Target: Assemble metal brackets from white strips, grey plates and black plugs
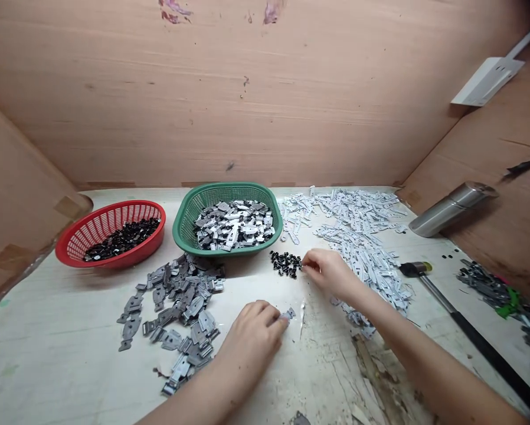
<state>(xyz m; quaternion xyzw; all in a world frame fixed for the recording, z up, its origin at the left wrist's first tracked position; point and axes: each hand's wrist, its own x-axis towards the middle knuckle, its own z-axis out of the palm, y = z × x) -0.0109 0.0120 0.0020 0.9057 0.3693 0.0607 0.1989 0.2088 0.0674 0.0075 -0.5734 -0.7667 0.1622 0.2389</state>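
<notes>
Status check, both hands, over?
Left hand at small grey metal piece. Right hand at small black parts, grip unclear. Black-handled hammer lies to the right.

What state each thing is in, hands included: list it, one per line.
Left hand: palm down, fingertips at a grey piece.
Right hand: fingertips together beside small black parts; any hold unclear.
Small black parts: loose heap.
Red basket: partly filled with dark parts.
Green basket: heaped with metal pieces.
Grey plates: loose, piled and scattered.
Pale strips: loose, spread out.
Hammer: lying unheld.
Steel cylinder: apparently standing.
Table: worn, peeling.
</notes>
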